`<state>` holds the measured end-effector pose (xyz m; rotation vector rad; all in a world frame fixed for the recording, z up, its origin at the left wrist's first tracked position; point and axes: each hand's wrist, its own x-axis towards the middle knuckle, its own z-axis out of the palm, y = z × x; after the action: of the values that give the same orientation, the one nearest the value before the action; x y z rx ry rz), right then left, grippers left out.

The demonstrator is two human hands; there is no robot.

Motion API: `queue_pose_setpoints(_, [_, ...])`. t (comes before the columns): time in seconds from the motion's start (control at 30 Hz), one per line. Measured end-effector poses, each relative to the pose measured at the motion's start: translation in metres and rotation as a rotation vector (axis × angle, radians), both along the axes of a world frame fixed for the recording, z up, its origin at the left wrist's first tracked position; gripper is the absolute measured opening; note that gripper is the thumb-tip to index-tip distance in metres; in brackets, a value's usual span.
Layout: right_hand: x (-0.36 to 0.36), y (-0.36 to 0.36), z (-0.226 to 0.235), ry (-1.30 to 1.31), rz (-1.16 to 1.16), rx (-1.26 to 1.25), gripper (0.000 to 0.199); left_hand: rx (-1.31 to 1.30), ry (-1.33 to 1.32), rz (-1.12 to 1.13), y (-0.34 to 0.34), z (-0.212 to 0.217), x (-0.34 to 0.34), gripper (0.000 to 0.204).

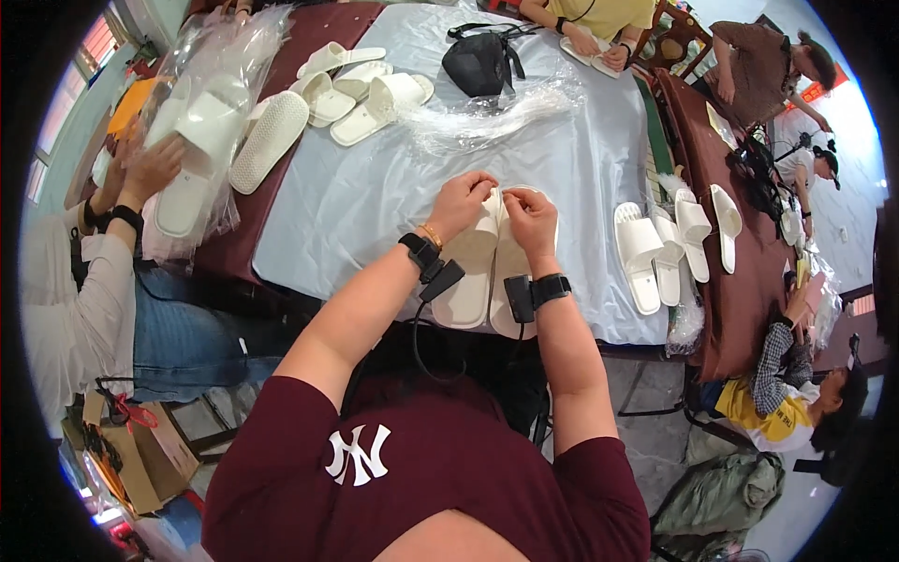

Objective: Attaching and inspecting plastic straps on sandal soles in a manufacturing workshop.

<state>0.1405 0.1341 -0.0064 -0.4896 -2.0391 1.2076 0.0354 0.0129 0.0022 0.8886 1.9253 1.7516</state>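
A pair of white slide slippers (465, 279) lies side by side in front of me, heels toward me, on the table's pale sheet. My left hand (464, 204) is closed in a pinch over the far end of the left slipper. Close beside it, my right hand (531, 220) pinches over the far end of the right one. The fingertips of both hands nearly meet between the two slippers. Whatever small thing they pinch is too small to make out, and the hands cover much of the slippers' far parts.
Clear plastic wrapping (496, 117) and a black bag (479, 64) lie beyond my hands. Several white slippers (382, 108) sit at the far left, and more slippers (639, 258) stand at the right. At the left, a co-worker's hand (154, 169) touches a bagged slipper; other people sit around.
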Motion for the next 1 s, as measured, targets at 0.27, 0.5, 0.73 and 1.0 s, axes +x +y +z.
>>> queue_pose_setpoints(0.27, [-0.003, 0.004, -0.007, 0.005, 0.06, 0.009, 0.011, -0.008, 0.082, -0.002, 0.002, -0.006, 0.002, 0.021])
queue_pose_setpoints(0.5, [-0.005, 0.006, -0.009, 0.02, 0.068, -0.12, 0.012, 0.028, 0.07, 0.02, 0.001, -0.006, -0.002, 0.022])
queue_pose_setpoints(0.73, [-0.008, 0.004, -0.004, 0.001, 0.075, -0.147, 0.011, 0.086, 0.028, 0.029, 0.001, -0.006, -0.007, 0.022])
queue_pose_setpoints(1.0, [-0.001, 0.001, -0.011, -0.004, 0.056, -0.01, 0.008, 0.049, 0.153, 0.016, -0.003, -0.006, 0.007, 0.018])
